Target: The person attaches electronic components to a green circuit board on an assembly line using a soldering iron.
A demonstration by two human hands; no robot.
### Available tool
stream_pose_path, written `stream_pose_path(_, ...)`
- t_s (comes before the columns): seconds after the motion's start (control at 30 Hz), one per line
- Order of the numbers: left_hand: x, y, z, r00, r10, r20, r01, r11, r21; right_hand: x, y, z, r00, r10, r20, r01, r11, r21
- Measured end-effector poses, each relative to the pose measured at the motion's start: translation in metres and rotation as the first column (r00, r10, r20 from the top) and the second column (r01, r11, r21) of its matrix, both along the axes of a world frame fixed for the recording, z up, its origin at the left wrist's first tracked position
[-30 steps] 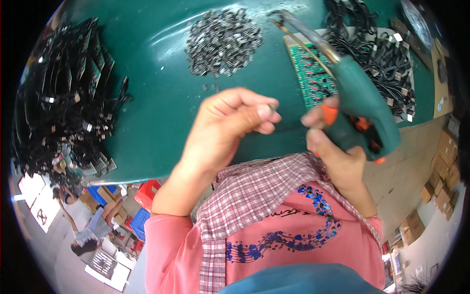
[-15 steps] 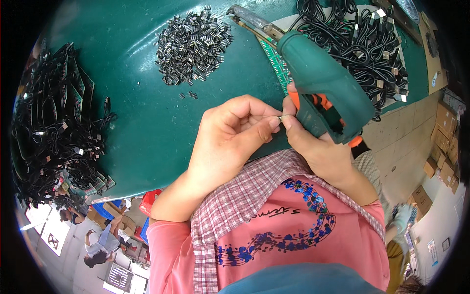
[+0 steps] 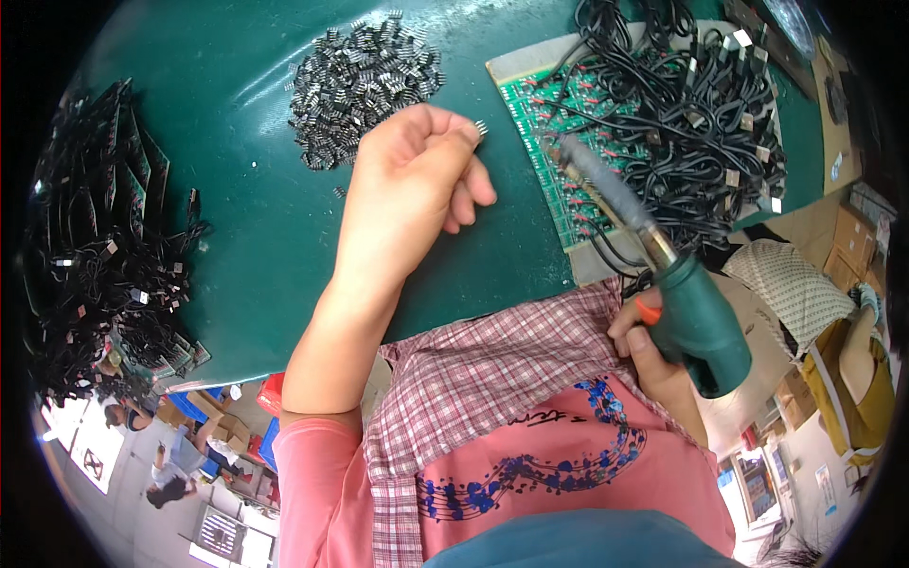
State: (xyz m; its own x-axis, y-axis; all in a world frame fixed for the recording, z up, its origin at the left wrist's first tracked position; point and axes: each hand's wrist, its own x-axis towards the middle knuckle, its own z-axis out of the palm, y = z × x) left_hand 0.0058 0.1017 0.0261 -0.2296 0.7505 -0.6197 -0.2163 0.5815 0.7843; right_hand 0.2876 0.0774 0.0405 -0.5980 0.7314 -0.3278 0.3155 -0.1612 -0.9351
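Between thumb and forefinger, my left hand [image 3: 407, 175] pinches a small multi-pin connector [image 3: 481, 129], its metal pins sticking out. The hand is just right of a heap of similar black connectors [image 3: 355, 95]. My right hand [image 3: 658, 364] is wrapped round the handle of a green soldering gun [image 3: 703, 327] with an orange trigger. The gun's metal barrel points far and left, its tip over a green circuit board panel [image 3: 559, 189]. Black cables [image 3: 663, 123] with metal USB plugs lie across that panel; some wire ends show red at the board.
At the far left of the green table [image 3: 256, 284] stands a stack of boards with black cables [image 3: 104, 237]. Cardboard boxes [image 3: 852, 241] are piled at the right. Another person [image 3: 843, 369] in mustard clothing is at my right, and others are in the background at lower left.
My hands have come apart. The left has moved forward, holding the connector out near the heap; the right has drawn back toward me with the soldering gun, uncovering the board panel.
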Motion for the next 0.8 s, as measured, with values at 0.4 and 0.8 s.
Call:
stream_pose_path(0.4, 0.005, 0.023, 0.001, 0.994, -0.045, -0.102, 0.045, 0.999, -0.003, -0.043, 0.022, 0.012, 0.980, -0.163, 0.117, 0.186, 0.956, -0.227)
stream_pose_path(0.8, 0.011, 0.025, 0.001, 0.982, -0.062, -0.180, 0.058, 0.998, -0.026, -0.043, 0.030, 0.016, 0.997, 0.065, 0.045, -0.065, 0.998, -0.004)
